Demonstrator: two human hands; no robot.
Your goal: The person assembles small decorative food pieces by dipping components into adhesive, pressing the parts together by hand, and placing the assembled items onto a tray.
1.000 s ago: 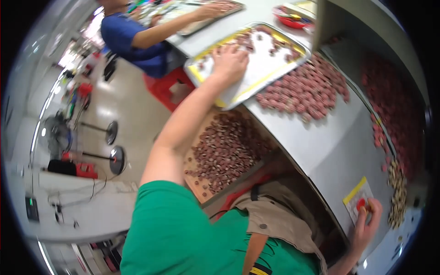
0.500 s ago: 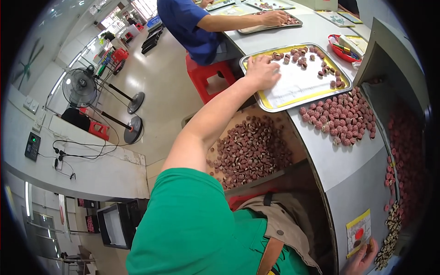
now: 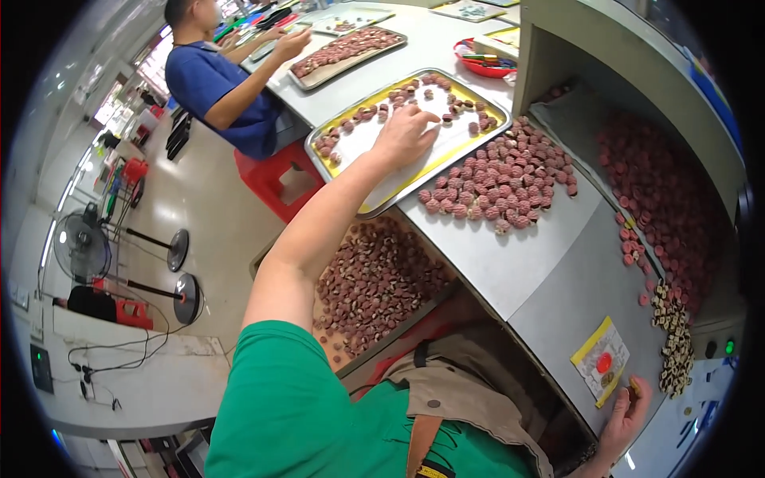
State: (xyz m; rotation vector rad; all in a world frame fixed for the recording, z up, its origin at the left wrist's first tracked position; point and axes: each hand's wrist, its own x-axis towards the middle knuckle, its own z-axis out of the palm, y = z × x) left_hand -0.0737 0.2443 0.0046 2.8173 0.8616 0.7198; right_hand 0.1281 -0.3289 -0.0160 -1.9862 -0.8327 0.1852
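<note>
My left hand [image 3: 406,137] reaches over a metal tray [image 3: 373,209] lined with white and yellow. Its fingers are apart, the index finger pointing right, close to small, round, textured reddish-brown pieces [image 3: 396,97] scattered along the far and left sides. At the lower right, my right hand [image 3: 624,421] rests by a yellow-edged card [image 3: 586,354] bearing a red disc [image 3: 604,362]. Its thumb and fingers are curled together around something small and yellowish, too small to name. A heap of pink, ridged round pieces [image 3: 502,179] lies between my hands.
Below the table edge, a wide box [image 3: 339,362] holds many similar pieces. Pink pieces [image 3: 661,199] fill a bay at right, above small cream-and-dark parts [image 3: 676,342]. A red basket [image 3: 484,68] stands at the back. A co-worker in blue [image 3: 215,92] sits on a red stool [image 3: 279,179].
My view has turned, moving the scene left. My left hand has moved from the tray's left end toward its middle, and pieces now lie along that left side. The co-worker's hand has left their tray.
</note>
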